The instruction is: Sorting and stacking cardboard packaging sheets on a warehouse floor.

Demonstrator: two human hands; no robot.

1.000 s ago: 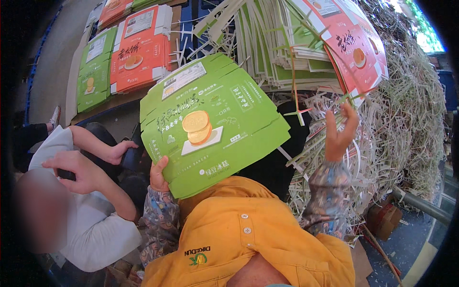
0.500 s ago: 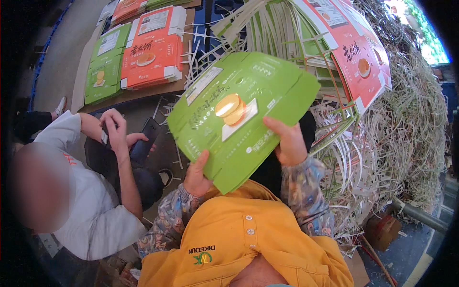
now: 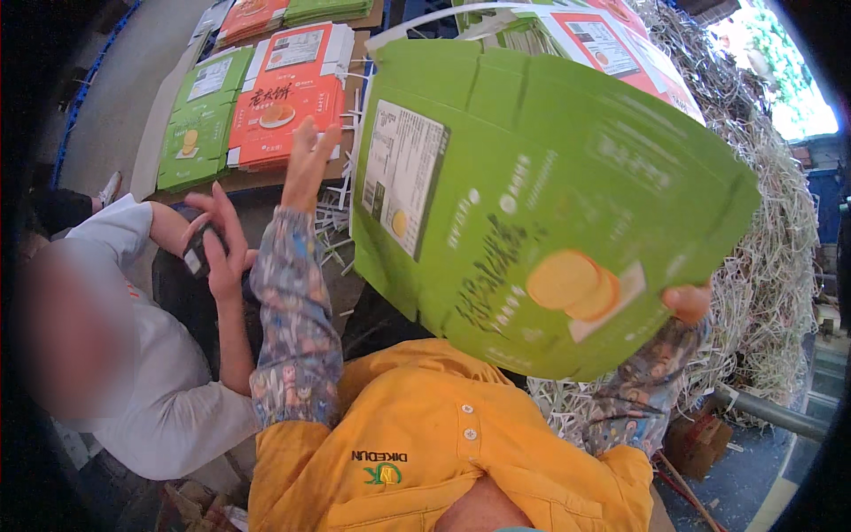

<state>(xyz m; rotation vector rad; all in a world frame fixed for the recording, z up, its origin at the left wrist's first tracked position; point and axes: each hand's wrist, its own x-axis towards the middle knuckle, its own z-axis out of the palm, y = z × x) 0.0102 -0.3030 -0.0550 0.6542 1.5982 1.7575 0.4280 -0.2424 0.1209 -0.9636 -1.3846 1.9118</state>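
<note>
A flat green printed carton point(image 3: 541, 177) with a picture of round cakes is held up at a tilt by my right hand point(image 3: 688, 302). The thumb lies on its printed face near the right edge, and the fingers are hidden beneath. My left hand point(image 3: 308, 167) is off the carton, raised with its fingers stretched out and apart, holding nothing. In the picture it overlaps the edge of a stack of flat red cartons point(image 3: 288, 102); I cannot tell whether it touches them. Patterned sleeves cover both my forearms.
Left of the red stack lies a stack of green cartons point(image 3: 197, 120). More red cartons point(image 3: 603, 44) stand behind the held one. Shredded paper strips point(image 3: 762, 248) are heaped on the right. At left sits a person in a white shirt point(image 3: 177, 399), holding a small dark object point(image 3: 202, 251).
My left hand has let go of the carton and moved up and left toward the red stack. My right hand has swung the carton rightward and closer to the camera.
</note>
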